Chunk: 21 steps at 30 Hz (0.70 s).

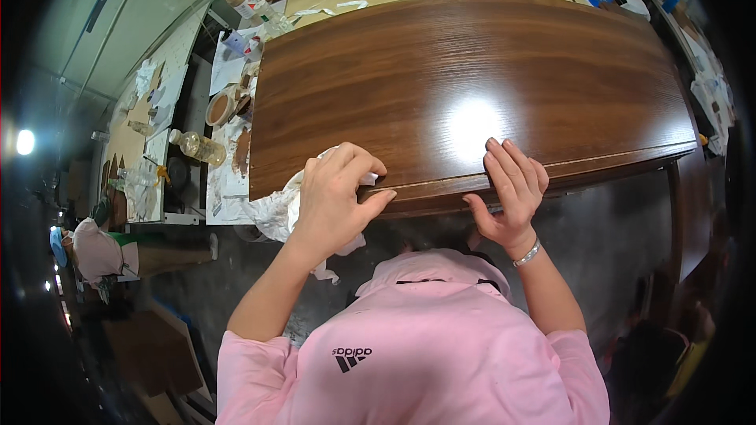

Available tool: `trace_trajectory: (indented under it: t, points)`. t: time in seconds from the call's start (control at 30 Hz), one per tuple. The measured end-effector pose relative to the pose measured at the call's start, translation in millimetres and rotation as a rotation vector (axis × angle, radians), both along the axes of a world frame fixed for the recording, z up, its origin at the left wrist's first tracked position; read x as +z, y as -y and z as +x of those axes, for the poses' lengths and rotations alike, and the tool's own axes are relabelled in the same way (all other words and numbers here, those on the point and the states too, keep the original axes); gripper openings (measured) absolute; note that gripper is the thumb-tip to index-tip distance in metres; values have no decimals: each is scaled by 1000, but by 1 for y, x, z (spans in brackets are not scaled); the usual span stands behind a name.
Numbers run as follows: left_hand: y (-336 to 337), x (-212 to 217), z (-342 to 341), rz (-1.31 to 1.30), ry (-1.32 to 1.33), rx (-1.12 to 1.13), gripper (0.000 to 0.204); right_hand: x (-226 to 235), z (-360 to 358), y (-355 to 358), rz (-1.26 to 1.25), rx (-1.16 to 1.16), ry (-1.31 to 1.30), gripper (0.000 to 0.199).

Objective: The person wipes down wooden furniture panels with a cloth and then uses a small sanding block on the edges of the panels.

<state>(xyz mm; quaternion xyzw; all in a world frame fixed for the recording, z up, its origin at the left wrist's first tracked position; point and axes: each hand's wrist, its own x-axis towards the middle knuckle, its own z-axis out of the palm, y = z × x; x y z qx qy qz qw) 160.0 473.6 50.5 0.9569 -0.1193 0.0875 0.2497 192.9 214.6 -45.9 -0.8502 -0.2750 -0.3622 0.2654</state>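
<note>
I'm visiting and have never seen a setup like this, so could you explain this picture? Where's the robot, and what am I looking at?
There is no robot: these are a person's bare hands. A wide, curved lens on the person's head looks down, so you see their pink shirt below, and straight edges appear bent.

In front is a shiny brown board. The left hand holds a crumpled white cloth at its near edge. The right hand holds no cloth; its fingers rest on top, near that edge. Beside the board, on the left, are a clear bottle and a tub.
</note>
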Motion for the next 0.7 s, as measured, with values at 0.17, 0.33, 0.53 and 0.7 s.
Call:
trace_trajectory:
  t: [0.17, 0.33, 0.53, 0.7]
  points:
    - [-6, -6, 16, -152, -220, 21, 22, 4, -3, 0, 13, -18, -29, 51]
    - [-4, 2, 23, -109, -313, -19, 22, 2, -2, 1, 18, -5, -37, 51]
    - [-2, 9, 29, -170, -440, -39, 24, -3, -1, 2, 33, -4, -33, 52]
    - [-3, 9, 31, -221, -492, -41, 24, -5, 0, 2, 23, -4, -36, 52]
